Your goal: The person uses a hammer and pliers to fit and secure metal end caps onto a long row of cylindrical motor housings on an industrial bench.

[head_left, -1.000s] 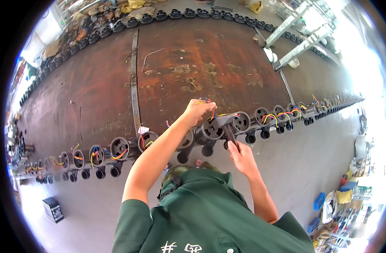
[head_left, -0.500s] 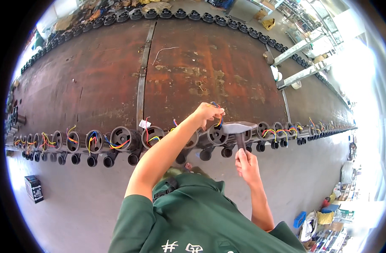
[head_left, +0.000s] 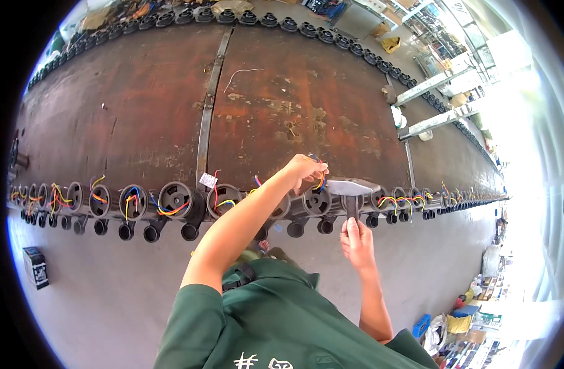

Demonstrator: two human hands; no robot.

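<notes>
Left hand (head_left: 303, 169) pinches coloured wires (head_left: 319, 179) at one motor housing (head_left: 317, 201), right hand (head_left: 356, 237) clenches a hammer (head_left: 352, 189); most of the row looks wired, this one is unfinished

small white tag (head_left: 207, 179) on wires; dark box (head_left: 35, 267) on floor.

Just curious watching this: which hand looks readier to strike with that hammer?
Probably the right hand: it grips the hammer by its handle, head up at the row of parts. The left hand is busy pinching coloured wires.
</notes>
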